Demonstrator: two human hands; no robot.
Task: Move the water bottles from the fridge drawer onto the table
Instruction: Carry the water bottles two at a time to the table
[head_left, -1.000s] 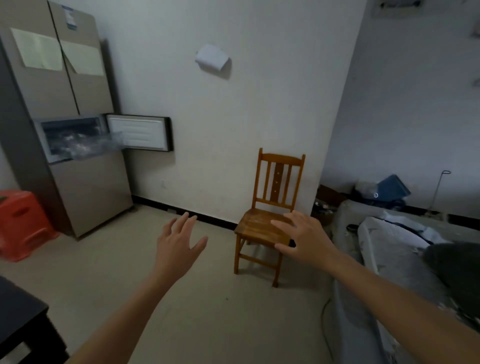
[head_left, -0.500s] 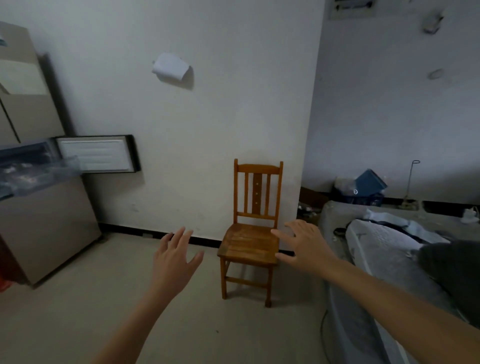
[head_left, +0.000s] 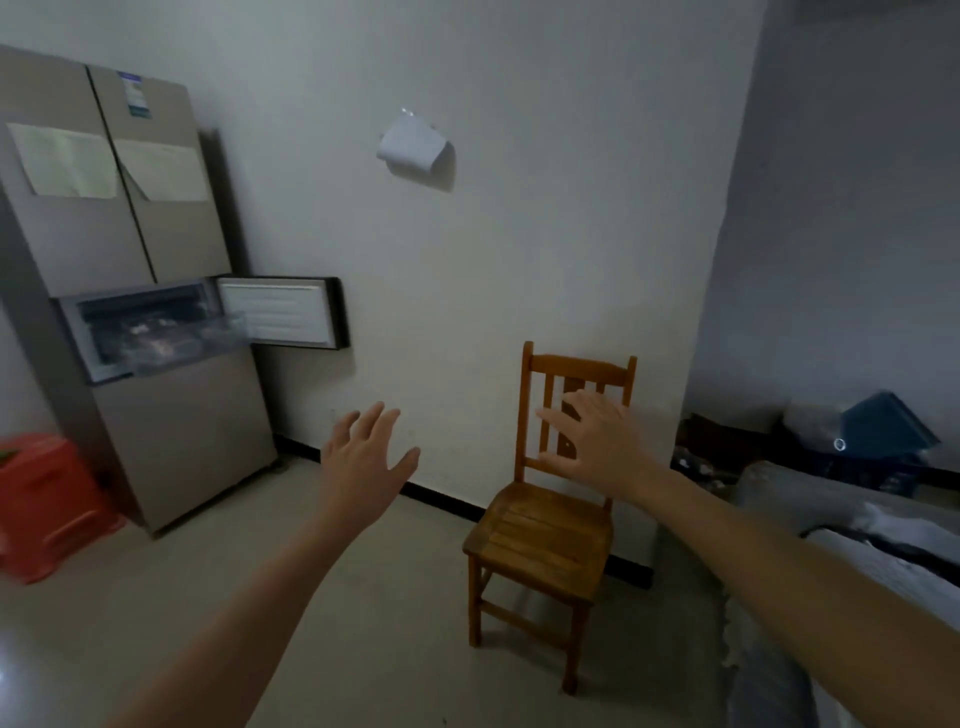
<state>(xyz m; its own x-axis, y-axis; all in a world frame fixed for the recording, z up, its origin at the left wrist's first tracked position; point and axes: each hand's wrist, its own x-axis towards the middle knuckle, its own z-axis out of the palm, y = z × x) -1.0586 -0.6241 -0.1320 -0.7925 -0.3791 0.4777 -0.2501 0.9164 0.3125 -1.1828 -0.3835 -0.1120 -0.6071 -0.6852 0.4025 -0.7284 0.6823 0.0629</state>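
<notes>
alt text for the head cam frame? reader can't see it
Two open, empty hands, the left hand and the right hand, reach forward in a dim room. At left, a beige fridge has a small door swung open and a clear drawer pulled out. A wooden chair stands by the white wall, behind the right hand.

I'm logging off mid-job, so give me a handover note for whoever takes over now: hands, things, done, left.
Hands: left hand open, empty, raised; right hand open, empty, raised before the chair.
Things: the fridge stands far left; its drawer is pulled out, contents too blurred to count bottles. No table in view.
Done: drawer open; how many bottles are moved, cannot tell.
Left: walk to the drawer, take bottles, carry them to the table.
</notes>
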